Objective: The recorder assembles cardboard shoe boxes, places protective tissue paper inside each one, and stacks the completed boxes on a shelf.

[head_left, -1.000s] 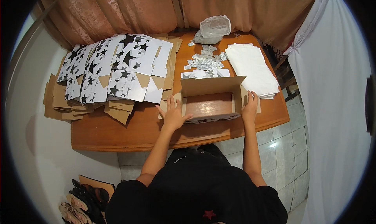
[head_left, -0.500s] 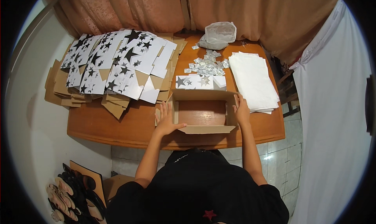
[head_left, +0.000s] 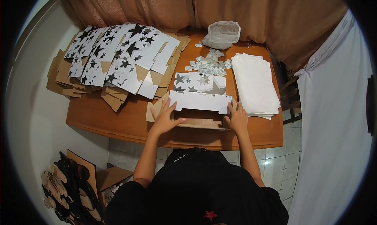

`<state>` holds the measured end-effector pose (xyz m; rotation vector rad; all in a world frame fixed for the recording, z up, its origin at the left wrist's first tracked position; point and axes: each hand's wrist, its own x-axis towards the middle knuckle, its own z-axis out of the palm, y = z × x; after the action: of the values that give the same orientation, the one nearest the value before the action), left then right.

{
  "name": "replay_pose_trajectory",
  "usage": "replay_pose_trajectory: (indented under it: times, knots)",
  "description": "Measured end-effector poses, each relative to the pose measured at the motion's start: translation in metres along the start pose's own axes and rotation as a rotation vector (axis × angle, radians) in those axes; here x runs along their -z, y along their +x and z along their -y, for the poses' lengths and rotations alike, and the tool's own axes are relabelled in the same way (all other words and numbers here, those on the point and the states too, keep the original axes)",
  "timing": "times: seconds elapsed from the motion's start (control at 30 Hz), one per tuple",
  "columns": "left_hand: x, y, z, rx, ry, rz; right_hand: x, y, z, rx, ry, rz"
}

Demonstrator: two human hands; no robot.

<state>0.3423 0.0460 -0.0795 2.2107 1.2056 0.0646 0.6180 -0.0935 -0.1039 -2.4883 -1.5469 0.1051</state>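
Observation:
An open cardboard box (head_left: 202, 101), brown inside with a white panel folded over its far part, sits before me near the table's front edge. My left hand (head_left: 163, 118) grips its left end, fingers apart along the wall and thumb over the near edge. At the opposite end, my right hand (head_left: 237, 119) holds the corner, its thumb reaching inside. A brown flap (head_left: 152, 111) sticks out past my left fingers. Directly behind the box lies a white, star-printed carton piece (head_left: 196, 82). The box's floor is mostly hidden in shadow.
Flat star-printed cartons (head_left: 118, 56) lie stacked over the table's left side. Several small clear packets (head_left: 208, 66) are scattered behind the box, near a translucent plastic bag (head_left: 223, 33). White paper sheets (head_left: 256, 83) form a pile at right. Footwear (head_left: 70, 185) stands at lower left.
The box's far wall has swung toward me, so its white panel now covers part of the opening. My right hand has shifted slightly nearer and my left thumb stays along the near edge.

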Motion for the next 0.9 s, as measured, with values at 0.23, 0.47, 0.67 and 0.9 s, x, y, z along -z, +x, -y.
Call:
replay_pose_trajectory:
  times: [0.23, 0.47, 0.67, 0.9]
  knots:
    - [-0.015, 0.02, -0.017, -0.166, -0.021, 0.329, -0.014, 0.001, -0.028, 0.084, 0.353, -0.088]
    - [-0.033, 0.009, -0.022, -0.174, 0.235, 0.254, -0.009, -0.01, -0.077, -0.451, 0.435, -0.378]
    - [-0.042, 0.007, -0.018, -0.19, 0.282, 0.162, 0.013, -0.014, -0.066, -0.234, 1.453, 0.024]
    - [-0.045, 0.007, -0.019, -0.202, 0.313, 0.126, -0.025, 0.013, 0.001, -0.049, 0.816, -0.154]
